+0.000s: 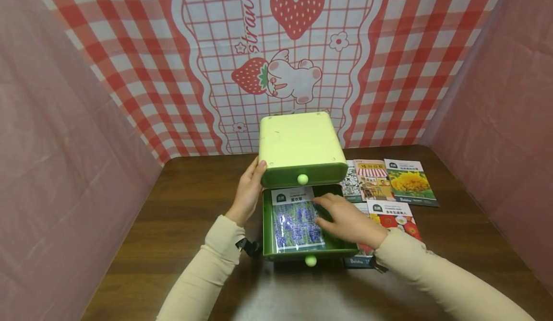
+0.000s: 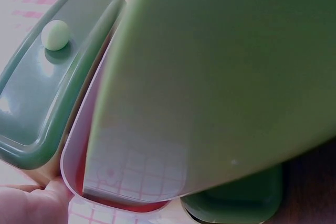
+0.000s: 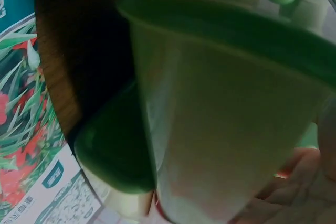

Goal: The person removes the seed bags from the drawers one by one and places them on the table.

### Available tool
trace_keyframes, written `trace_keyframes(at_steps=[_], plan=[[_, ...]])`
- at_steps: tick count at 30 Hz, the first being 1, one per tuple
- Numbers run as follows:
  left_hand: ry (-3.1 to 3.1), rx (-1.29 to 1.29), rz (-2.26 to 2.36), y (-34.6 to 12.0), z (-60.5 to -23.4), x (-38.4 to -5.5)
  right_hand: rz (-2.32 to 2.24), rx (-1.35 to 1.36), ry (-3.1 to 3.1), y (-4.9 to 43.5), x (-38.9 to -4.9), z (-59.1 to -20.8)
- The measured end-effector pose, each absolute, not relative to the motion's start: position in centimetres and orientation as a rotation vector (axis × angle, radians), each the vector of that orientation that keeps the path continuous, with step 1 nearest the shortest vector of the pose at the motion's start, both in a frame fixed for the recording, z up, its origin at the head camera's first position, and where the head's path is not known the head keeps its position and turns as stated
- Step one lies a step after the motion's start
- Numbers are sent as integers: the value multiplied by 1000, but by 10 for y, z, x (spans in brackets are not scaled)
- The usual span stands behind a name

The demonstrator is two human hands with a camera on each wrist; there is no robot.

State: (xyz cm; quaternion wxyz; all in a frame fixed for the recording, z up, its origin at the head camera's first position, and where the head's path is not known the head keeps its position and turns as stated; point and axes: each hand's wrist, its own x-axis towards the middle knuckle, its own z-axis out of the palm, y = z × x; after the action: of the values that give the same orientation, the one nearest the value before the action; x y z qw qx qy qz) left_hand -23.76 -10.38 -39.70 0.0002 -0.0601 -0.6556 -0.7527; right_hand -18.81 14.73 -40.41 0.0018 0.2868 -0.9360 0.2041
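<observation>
A small green two-drawer cabinet (image 1: 300,141) with a pale yellow top stands on the table. Its lower drawer (image 1: 341,253) is pulled out, while the upper drawer (image 1: 281,178) is closed. Inside the lower drawer lies a seed packet (image 1: 298,225) with purple lavender flowers, toward the left side. My left hand (image 1: 248,189) rests against the cabinet's left side near the front corner. My right hand (image 1: 347,218) reaches over the drawer's right part, fingertips and thumb at the packet's right edge. In the right wrist view the drawer's wall (image 3: 226,114) hides most of that hand.
Right of the cabinet lie several seed packets, among them one with a yellow flower (image 1: 410,183), one with red and white flowers (image 1: 399,220) and one with a striped awning (image 1: 373,179). A checked strawberry cloth (image 1: 389,71) hangs behind; pink curtains (image 1: 488,95) flank the table.
</observation>
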Motion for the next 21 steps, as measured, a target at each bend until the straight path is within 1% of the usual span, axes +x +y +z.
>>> trace_keyframes(at_steps=[5, 11, 21], plan=[[-2067, -178, -2358, -103, -397, -238, 472, 930, -3018, 138, -185, -405], [-2071, -188, -2354, -103, -398, -239, 303, 899, -3054, 132, -183, -409], [-2071, -188, -2355, -104, -400, -240, 385, 962, -3112, 129, -183, -412]])
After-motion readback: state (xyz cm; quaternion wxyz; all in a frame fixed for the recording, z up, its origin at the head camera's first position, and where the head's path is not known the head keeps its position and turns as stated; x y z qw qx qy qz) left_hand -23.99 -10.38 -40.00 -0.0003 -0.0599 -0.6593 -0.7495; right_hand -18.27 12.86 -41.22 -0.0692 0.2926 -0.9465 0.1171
